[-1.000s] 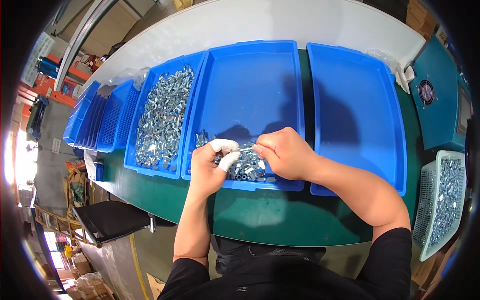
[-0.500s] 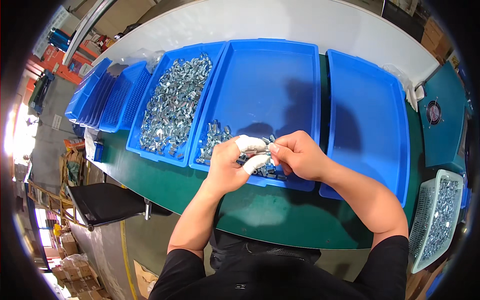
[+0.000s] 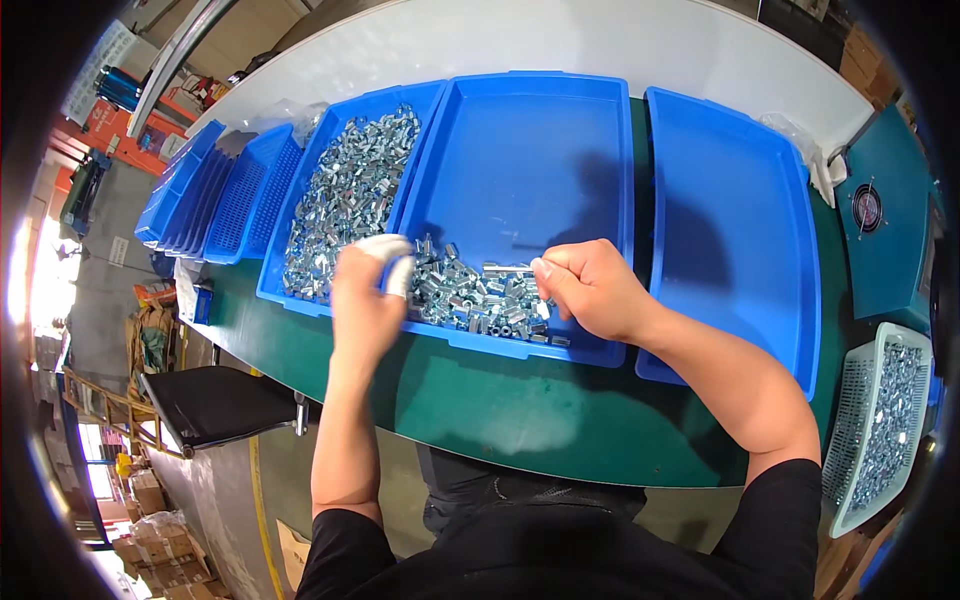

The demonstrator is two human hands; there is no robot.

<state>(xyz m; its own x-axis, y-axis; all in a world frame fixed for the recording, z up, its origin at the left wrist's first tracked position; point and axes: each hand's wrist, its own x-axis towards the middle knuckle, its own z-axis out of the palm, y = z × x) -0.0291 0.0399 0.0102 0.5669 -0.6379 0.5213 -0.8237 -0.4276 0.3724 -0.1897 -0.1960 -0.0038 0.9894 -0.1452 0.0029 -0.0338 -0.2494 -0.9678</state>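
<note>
My right hand (image 3: pixel 595 290) pinches a slender metal rod (image 3: pixel 512 268) between thumb and forefinger, above the middle blue tray (image 3: pixel 530 150). A wider piece like a nut shows at the rod's left end. Beneath it, silvery long hex nuts (image 3: pixel 465 295) lie loose along that tray's near side. My left hand (image 3: pixel 365 295), with white covers on thumb and forefinger, is over the near part of the left blue tray (image 3: pixel 300 306), beside the middle one. Motion smears it, and whether anything is in its fingers cannot be made out. More hex nuts (image 3: pixel 350 180) fill the left tray.
Another blue tray (image 3: pixel 730 170) stands at the right on the green table (image 3: pixel 520 410). Blue baskets (image 3: pixel 250 195) stack up at the far left. Rightward are a teal machine (image 3: pixel 890 265) with a fan and a pale crate (image 3: pixel 845 450) of metal parts. A black chair (image 3: pixel 225 405) stands front left.
My left hand has left the rod and moved left to the left tray. My right hand keeps the rod, raised slightly, and the nuts beneath now show more.
</note>
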